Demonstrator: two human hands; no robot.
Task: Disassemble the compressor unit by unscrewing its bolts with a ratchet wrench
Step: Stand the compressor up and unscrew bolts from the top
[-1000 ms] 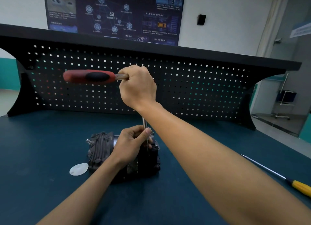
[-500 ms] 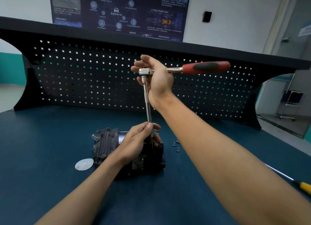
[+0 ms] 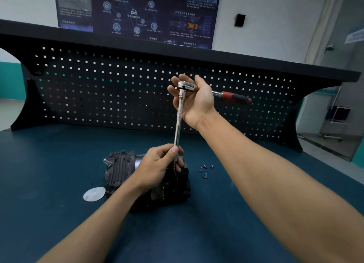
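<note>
The dark finned compressor unit [image 3: 120, 172] lies on the blue workbench [image 3: 49, 164]. A ratchet wrench [image 3: 186, 85] with a red and black handle [image 3: 235, 96] stands over it on a long chrome extension bar [image 3: 178, 122]. My right hand [image 3: 195, 99] holds the ratchet head from behind, palm toward me, with the handle pointing right. My left hand [image 3: 157, 166] pinches the lower end of the extension bar on top of the compressor. The socket and the bolt under it are hidden by my left fingers.
Several loose bolts [image 3: 205, 170] lie on the bench right of the compressor. A white round disc [image 3: 94, 193] lies at its front left. A black pegboard [image 3: 118, 89] closes off the back of the bench.
The wrench handle swung from pointing left, round to the right, and now angles right and slightly down. My right hand turned with it, palm toward me. My left hand stayed on the bar.
</note>
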